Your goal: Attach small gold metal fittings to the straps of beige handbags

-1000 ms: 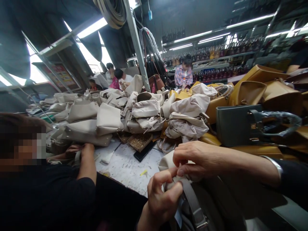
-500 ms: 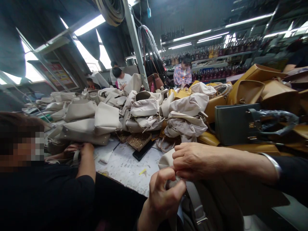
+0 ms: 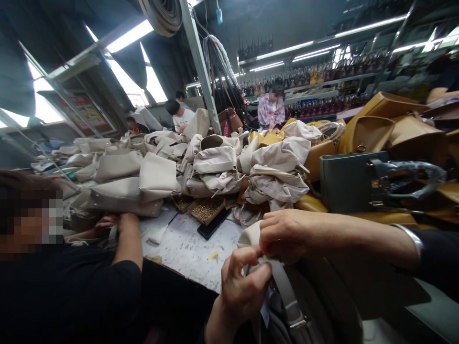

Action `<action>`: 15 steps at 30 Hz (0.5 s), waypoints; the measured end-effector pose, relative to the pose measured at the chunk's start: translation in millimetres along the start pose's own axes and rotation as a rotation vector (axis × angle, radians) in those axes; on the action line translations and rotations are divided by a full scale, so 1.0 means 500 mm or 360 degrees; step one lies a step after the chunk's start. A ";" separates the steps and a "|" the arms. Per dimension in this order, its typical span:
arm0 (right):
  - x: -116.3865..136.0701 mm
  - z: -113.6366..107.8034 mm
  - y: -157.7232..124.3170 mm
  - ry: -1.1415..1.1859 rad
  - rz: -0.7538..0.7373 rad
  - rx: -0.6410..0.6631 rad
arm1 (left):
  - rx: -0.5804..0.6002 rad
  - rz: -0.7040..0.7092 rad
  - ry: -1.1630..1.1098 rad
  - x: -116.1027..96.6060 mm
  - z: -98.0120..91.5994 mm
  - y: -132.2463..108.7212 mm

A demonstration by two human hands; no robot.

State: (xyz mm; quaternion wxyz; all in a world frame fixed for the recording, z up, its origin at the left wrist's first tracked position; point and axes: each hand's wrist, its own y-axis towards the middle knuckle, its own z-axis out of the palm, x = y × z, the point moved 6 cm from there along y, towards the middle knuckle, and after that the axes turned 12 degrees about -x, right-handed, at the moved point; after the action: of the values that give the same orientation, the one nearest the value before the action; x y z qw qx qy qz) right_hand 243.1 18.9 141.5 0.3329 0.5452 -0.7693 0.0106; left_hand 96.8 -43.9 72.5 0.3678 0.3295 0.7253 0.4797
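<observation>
My left hand (image 3: 244, 286) is closed round the grey strap (image 3: 285, 294) of a grey bag (image 3: 322, 306) at the bottom middle of the view. My right hand (image 3: 287, 234) reaches in from the right with its fingers pinched on the top end of the same strap, just above the left hand. A metal buckle (image 3: 299, 322) sits lower on the strap. A bit of cream fabric (image 3: 249, 236) shows behind the two hands.
A co-worker in black (image 3: 71, 286) sits close on my left, hands on a cream bag (image 3: 125, 198). Piles of cream bags (image 3: 215, 165) and tan bags (image 3: 387, 124) cover the white table (image 3: 190, 248). A tray of brass parts (image 3: 208, 209) and a dark phone (image 3: 213, 224) lie ahead.
Both hands stay on the strap with small finger shifts. The left hand's grip has slid slightly along the strap. The view has drifted a little.
</observation>
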 end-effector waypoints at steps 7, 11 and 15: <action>0.003 0.007 0.002 -0.0179 -0.0104 0.0085 | 0.0025 0.0027 -0.0043 -0.006 -0.004 0.016; 0.003 0.021 0.002 -0.0325 -0.0299 0.0049 | 0.0061 0.0030 -0.0065 -0.010 -0.002 0.022; 0.009 0.032 0.008 -0.0421 -0.0332 0.0087 | 0.0065 0.0049 -0.0053 -0.011 0.001 0.021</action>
State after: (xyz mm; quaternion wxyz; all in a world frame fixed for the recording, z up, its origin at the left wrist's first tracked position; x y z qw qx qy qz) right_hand 231.2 10.7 132.9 0.2130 0.6276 -0.7451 -0.0748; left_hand 101.2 -44.7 83.5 0.3656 0.3560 0.7236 0.4647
